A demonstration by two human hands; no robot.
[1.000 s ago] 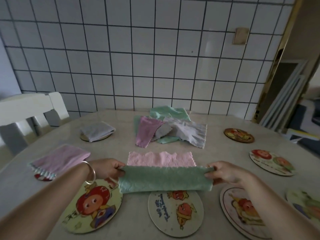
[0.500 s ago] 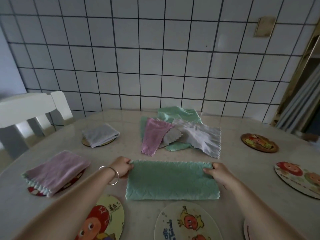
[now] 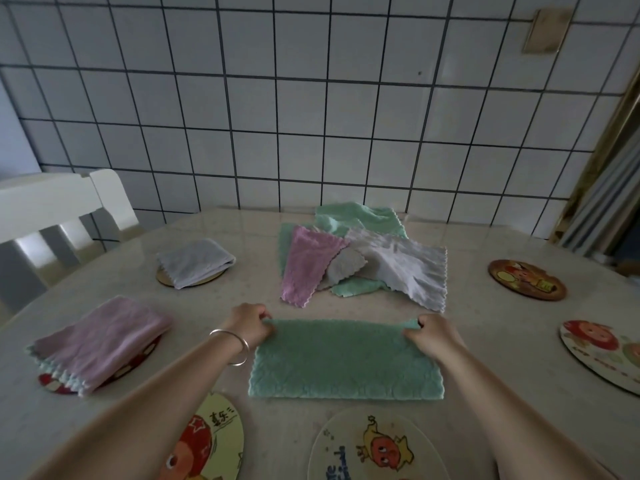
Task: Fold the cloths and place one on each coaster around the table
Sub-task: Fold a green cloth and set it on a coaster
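Observation:
A green cloth [image 3: 346, 362] lies flat on the table, folded into a wide rectangle. My left hand [image 3: 247, 322] pinches its far left corner and my right hand [image 3: 434, 336] pinches its far right corner. Behind it sits a loose pile of cloths [image 3: 360, 258], pink, grey, white and green. A folded pink cloth [image 3: 100, 341] rests on a coaster at the left. A folded grey cloth [image 3: 194, 261] covers a coaster [image 3: 166, 279] at the back left. Bare picture coasters lie near me [image 3: 377, 448], at front left [image 3: 211, 441], and at the right [image 3: 602, 355] and back right [image 3: 526, 278].
A white chair [image 3: 52, 216] stands at the table's left edge. A tiled wall [image 3: 311, 105] rises right behind the round table [image 3: 485, 323]. A doorway with leaning boards [image 3: 609, 188] is at the far right.
The green cloth was held up stretched between both hands; it now lies flat on the table, covering the pink cloth that lay there. Both hands stay on its far corners.

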